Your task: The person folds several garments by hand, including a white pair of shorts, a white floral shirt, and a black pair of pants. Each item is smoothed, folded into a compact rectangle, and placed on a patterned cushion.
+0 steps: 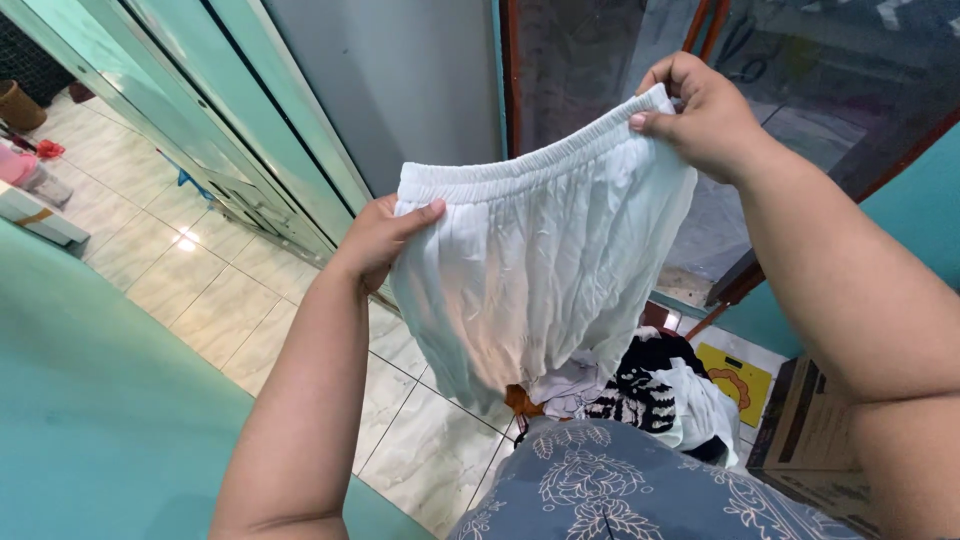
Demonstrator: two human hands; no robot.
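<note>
Both hands raised, holding up a white garment (540, 270) with an elastic waistband. Left hand (385, 240) closed on the waistband's left end, thumb laid across the front of the cloth, fingers hidden behind it. Right hand (700, 115) closed on the waistband's right end, higher than the left, so the band slopes upward from left to right. Grip firm on both sides; cloth pinched between thumb and fingers.

Garment hangs free in the air, gathered below the band, wrinkled, lower edge loose above a pile of clothes (650, 390). Pile is mixed: black-and-white patterned piece, white pieces, a bit of orange showing at the left.

Nearest the camera, blue cloth with a pale leaf print (600, 480), just below the pile.

Cardboard box (810, 430) at lower right, beside the pile. Yellow mat (740, 380) on the floor between pile and box.

Floor of pale marbled tiles (200, 280) on the left. Teal wall (90, 400) runs along the lower left. Pale green sliding doors (240, 110) behind the left hand.
</note>
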